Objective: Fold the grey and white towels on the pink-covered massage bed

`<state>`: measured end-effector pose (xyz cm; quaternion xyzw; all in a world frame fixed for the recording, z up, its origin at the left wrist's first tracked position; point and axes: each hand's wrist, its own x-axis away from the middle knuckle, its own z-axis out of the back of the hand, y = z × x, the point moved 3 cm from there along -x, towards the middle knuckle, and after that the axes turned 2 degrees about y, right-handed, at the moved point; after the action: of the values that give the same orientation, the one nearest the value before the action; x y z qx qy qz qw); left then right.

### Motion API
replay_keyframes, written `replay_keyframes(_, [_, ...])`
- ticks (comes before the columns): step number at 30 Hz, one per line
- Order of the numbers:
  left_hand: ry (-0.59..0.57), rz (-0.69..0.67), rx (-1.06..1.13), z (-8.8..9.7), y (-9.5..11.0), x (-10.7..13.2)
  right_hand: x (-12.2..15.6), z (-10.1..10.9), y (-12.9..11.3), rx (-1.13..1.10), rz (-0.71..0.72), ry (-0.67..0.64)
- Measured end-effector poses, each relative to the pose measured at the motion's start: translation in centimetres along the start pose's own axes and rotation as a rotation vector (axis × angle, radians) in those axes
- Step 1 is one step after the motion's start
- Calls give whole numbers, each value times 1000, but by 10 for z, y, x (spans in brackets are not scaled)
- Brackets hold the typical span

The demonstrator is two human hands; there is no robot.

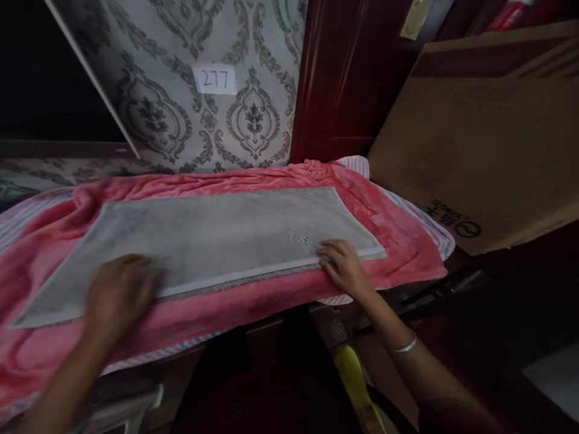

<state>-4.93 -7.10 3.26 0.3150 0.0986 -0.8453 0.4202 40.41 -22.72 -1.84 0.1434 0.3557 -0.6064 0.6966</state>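
A grey towel (217,229), folded into a long flat piece, lies on a pink plush blanket (253,301). Small embroidery or a print shows near its front right part. My left hand (120,295) is over the towel's front left part, smeared by motion, so its fingers cannot be made out well. Close to the embroidery, my right hand (346,265) rests on the towel's front edge. Its fingers lie on the cloth with the thumb apart from them, and nothing shows in its grip.
A large cardboard box (474,138) leans at the right beside a dark red door (344,78). Behind the blanket is a patterned wall with a paper label (215,79) reading 277. A dark screen (54,78) stands at the upper left. Something yellow (355,380) is below.
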Motion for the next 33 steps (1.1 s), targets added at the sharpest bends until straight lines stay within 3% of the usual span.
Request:
replay_keyframes(3, [-159, -245, 74, -47, 63, -9, -9, -19, -28, -114, 74, -102])
replay_keyframes(5, [-202, -308, 117, -64, 94, -14, -11, -26, -33, -150, 83, -145])
replay_keyframes(7, [-234, -339, 150, -70, 108, -15, -11, -29, -31, -167, 77, -145])
replay_keyframes(11, [-265, -370, 182, -70, 107, -12, -8, -32, -27, -148, 61, -96])
replay_keyframes(18, [-153, -451, 70, -73, 105, 1, -2, -41, -33, -112, 75, 26])
replay_keyframes(23, [-160, -450, 120, -67, 104, 4, 1, -37, -35, -145, 86, 31])
replay_keyframes(26, [-240, -400, 234, -59, 103, -12, -10, -30, -28, -217, 61, -53])
replay_keyframes(29, [-296, -369, 301, -60, 110, -46, -35, -23, -7, -150, -31, -95])
replay_keyframes(33, [-364, -372, 253, -88, 133, -100, -67, -22, 35, 115, -186, -117])
